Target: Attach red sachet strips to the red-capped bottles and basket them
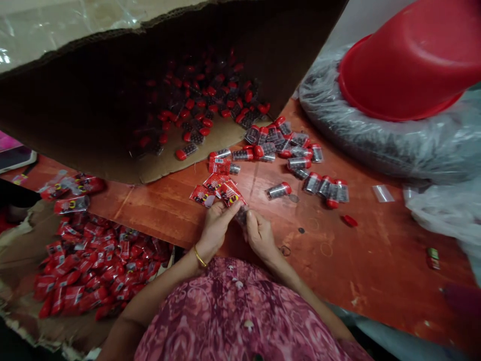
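Note:
My left hand [215,228] and my right hand [260,234] meet in front of my body at the table edge. Between their fingertips is a small red printed packet [232,193] with a yellow and black picture. A dark, see-through part [241,215] sits at its lower end, partly hidden by the fingers. Both hands are closed, thumbs pressed against the fingers. Just beyond lie several flat red printed packets [203,195] and loose clear containers with red caps and dark contents. One such container [278,190] lies by itself to the right of my hands.
A large cardboard box [150,173] lies open towards me, holding many red-capped containers. Below left, another carton [18,255] holds red packed pieces. On the right, a red bucket [406,65] rests on a filled clear plastic bag [361,145]. A loose red cap [349,220] lies on the table [361,271].

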